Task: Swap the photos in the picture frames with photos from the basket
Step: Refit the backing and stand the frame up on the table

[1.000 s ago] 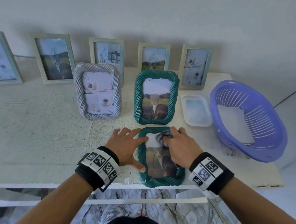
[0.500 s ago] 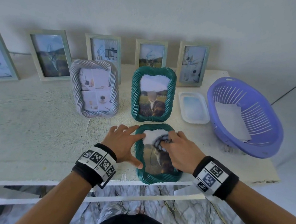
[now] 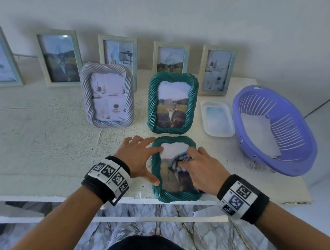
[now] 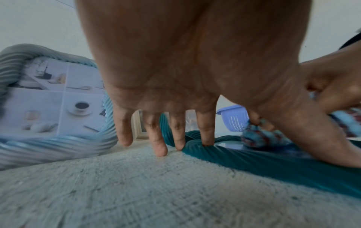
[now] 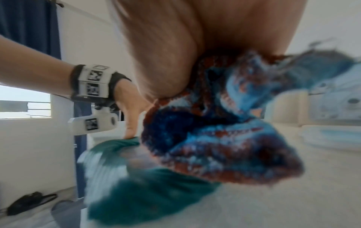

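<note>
A teal rope-edged frame [image 3: 160, 195] lies flat at the table's front edge with a landscape photo behind its glass. My left hand [image 3: 138, 157] is spread beside it, index finger and thumb pressing its left rim [image 4: 254, 163]. My right hand [image 3: 197, 169] grips a bunched blue, white and red cloth [image 3: 178, 159] [image 5: 218, 138] on the glass. A purple basket [image 3: 290, 160] at the right holds white photos [image 3: 260, 135].
A second teal frame [image 3: 172, 102] and a grey rope-edged frame [image 3: 107, 94] stand behind the flat one. Several pale wooden frames [image 3: 59, 57] lean on the wall. A clear lidded tray [image 3: 217, 118] lies between the frames and the basket.
My right hand with the cloth has moved a little down and across the glass of the flat frame. The left hand stays on the rim.
</note>
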Action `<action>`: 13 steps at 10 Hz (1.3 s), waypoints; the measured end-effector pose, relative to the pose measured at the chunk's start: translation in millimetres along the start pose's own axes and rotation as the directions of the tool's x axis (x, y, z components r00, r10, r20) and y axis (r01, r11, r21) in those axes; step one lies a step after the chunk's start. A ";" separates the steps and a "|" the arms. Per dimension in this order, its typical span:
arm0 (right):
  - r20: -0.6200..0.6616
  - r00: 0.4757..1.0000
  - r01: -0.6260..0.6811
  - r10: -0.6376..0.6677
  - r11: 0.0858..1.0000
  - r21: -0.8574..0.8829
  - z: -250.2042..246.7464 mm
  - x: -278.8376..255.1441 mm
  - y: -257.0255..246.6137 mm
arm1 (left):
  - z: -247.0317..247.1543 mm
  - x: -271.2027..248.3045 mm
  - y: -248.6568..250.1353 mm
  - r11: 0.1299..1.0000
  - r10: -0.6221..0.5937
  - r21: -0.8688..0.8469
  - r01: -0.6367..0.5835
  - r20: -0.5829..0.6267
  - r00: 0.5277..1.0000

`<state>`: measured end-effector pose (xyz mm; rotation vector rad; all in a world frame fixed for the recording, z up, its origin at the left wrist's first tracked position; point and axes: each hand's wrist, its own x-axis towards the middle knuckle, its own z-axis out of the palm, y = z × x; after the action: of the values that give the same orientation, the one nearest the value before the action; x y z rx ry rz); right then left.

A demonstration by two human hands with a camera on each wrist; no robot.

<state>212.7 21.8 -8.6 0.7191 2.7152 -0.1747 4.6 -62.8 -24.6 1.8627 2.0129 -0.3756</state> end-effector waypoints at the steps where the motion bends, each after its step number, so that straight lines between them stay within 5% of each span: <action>1: -0.051 0.995 -0.088 0.088 0.996 0.001 -4.9 13.8 4.3 | -1.6 0.3 0.7 1.000 0.003 0.001 -0.003 0.001 1.000; 3: 0.007 0.998 0.067 -0.067 0.998 0.018 1.6 -2.6 -15.8 | 0.1 0.9 -0.3 1.000 -0.002 -0.009 0.001 -0.007 1.000; 5: -0.057 0.995 -0.081 0.081 0.997 -0.002 -8.2 16.5 -3.9 | -0.2 0.9 -0.6 1.000 0.000 -0.007 0.000 -0.016 1.000; 7: -0.004 0.999 0.037 -0.037 0.999 0.013 -0.3 -5.2 -5.7 | 0.8 0.7 -0.4 1.000 0.001 -0.016 -0.002 -0.032 0.999; 8: -0.055 0.995 -0.081 0.079 0.997 -0.018 -5.4 7.0 4.3 | 0.4 0.2 0.1 1.000 0.000 -0.014 -0.001 -0.027 1.000; 10: -0.025 0.998 0.051 -0.050 0.998 0.042 6.0 -12.0 -10.7 | 0.8 0.8 -0.5 1.000 -0.001 -0.019 0.001 -0.023 1.000; 12: -0.095 0.991 -0.091 0.093 0.996 0.027 3.1 2.8 1.9 | 0.0 0.3 0.3 1.000 0.000 -0.017 0.000 -0.026 1.000; 13: -0.048 0.999 -0.009 0.009 1.000 0.014 9.3 -5.1 -4.4 | -0.8 0.1 0.6 1.000 -0.003 -0.018 0.003 -0.018 1.000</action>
<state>217.2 13.8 -15.5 0.7487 2.7586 -0.1765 5.1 -62.3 -23.8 1.8595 2.0245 -0.3419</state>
